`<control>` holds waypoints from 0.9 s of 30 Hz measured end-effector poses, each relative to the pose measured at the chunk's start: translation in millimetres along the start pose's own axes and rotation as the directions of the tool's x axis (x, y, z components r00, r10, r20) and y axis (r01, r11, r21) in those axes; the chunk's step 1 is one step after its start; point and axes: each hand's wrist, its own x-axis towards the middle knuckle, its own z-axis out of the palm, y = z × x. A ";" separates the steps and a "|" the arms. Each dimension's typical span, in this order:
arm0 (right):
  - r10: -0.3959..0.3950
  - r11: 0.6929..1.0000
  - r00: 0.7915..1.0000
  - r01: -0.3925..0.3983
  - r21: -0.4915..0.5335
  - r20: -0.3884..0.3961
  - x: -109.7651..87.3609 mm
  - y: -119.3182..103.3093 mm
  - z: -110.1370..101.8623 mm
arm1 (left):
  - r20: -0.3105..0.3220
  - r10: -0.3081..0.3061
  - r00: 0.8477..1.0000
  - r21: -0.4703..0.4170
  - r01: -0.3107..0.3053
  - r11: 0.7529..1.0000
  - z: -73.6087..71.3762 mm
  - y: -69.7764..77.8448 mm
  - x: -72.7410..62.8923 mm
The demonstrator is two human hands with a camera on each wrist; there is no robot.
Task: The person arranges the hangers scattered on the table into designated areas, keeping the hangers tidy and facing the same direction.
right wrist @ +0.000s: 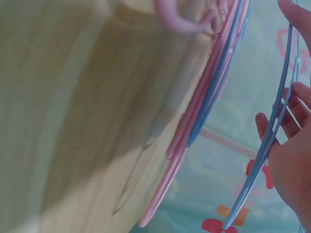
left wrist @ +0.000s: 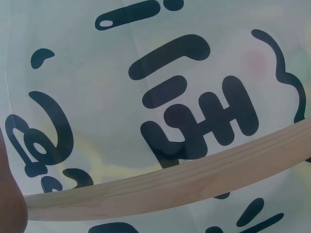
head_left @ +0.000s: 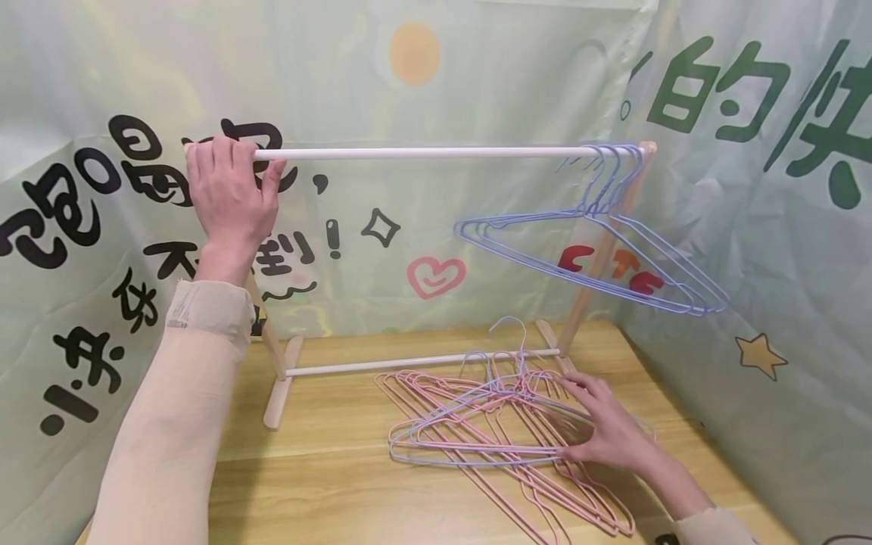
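Observation:
My left hand [head_left: 232,189] grips the left end of a small rack's white top bar [head_left: 422,153]. The left wrist view shows one wooden rack post [left wrist: 160,187] and only a sliver of that hand. Low on the right, my right hand [head_left: 606,424] holds a blue wire hanger [right wrist: 260,165] with thumb and fingers about its wires. Its hook points up, and in the right wrist view it stands apart from the tangle of pink hangers [right wrist: 163,194] below. Another blue hanger [right wrist: 206,107] lies among the pink ones. Several blue hangers [head_left: 602,206] hang at the bar's right end.
The rack stands on a wooden table [head_left: 306,484], with a lower white bar [head_left: 354,366] between wooden feet [head_left: 275,401]. Printed pale green cloth [head_left: 368,91] hangs behind and at both sides. The right wooden post [head_left: 602,250] stands behind the hanging hangers.

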 end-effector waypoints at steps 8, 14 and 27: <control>-0.083 0.996 0.982 0.075 -0.051 -0.167 12.3 -9.3 -11.9 | -0.001 0.003 1.000 -0.006 -0.003 1.000 -0.4 0.1 -1.0; -0.123 0.992 0.954 0.114 -0.047 -0.274 22.1 -9.4 -21.1 | -0.003 -0.001 1.000 -0.009 0.001 1.000 0.2 0.0 -1.3; -0.265 0.962 0.833 0.194 -0.193 -0.485 51.6 -19.8 -50.2 | -0.004 -0.006 1.000 -0.009 0.006 1.000 0.3 -1.3 -1.5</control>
